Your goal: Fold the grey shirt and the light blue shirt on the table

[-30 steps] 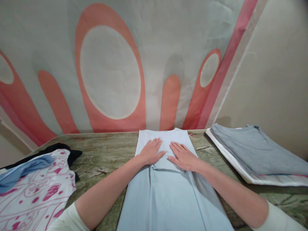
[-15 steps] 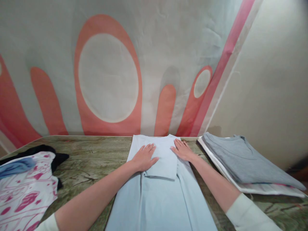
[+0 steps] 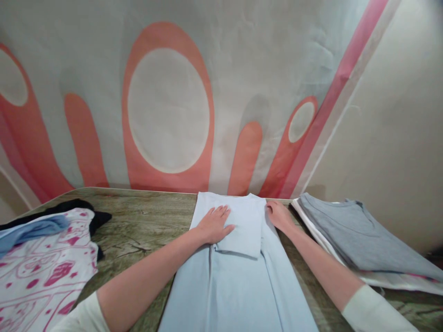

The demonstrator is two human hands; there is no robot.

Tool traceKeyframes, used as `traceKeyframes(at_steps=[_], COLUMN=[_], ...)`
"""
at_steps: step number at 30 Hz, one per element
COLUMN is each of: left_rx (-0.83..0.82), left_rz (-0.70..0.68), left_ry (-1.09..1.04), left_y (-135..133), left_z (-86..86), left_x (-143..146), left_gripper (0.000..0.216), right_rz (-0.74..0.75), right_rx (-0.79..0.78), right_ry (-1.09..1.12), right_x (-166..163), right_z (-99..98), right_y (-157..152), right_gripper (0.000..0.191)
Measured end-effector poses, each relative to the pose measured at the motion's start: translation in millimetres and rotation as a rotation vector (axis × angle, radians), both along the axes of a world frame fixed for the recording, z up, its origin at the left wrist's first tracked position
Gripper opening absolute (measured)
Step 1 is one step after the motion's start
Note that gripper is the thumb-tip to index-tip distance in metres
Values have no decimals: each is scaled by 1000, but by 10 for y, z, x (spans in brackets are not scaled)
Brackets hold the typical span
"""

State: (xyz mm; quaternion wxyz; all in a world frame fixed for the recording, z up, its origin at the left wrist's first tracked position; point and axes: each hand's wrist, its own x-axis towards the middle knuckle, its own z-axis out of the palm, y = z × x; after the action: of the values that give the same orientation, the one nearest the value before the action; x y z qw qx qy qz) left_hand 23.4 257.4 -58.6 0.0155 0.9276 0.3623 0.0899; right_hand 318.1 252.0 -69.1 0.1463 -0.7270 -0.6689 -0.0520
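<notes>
A light blue shirt lies lengthwise on the table before me, its sides turned inward and a squarish folded flap on top near the far end. My left hand rests flat on that flap, fingers spread. At the shirt's far right edge is my right hand, its fingers curled together and pinching the cloth there. The fingertips are partly hidden, so how much fabric they grip does not show.
To the right sits a stack of folded clothes with a grey T-shirt on top. On the left are a white garment with pink print, a blue cloth and black fabric. A patterned wall hanging stands behind the wood-grain table.
My right hand has slid off the shirt's top to its right edge, and its fingers have gone from flat to curled. The left hand stays on the flap. The view has turned slightly left.
</notes>
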Motion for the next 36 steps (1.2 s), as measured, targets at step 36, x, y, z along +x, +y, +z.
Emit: traceKeyframes(at_steps=[36], left_rx=[-42], left_rz=[355], left_ry=[87], left_y=[693], left_z=[-34], left_x=[-561], left_gripper=[60], right_rz=[548], right_rx=[-181], right_ry=[-54], right_x=[-1178], right_z=[28], right_y=[-94], right_gripper=[64])
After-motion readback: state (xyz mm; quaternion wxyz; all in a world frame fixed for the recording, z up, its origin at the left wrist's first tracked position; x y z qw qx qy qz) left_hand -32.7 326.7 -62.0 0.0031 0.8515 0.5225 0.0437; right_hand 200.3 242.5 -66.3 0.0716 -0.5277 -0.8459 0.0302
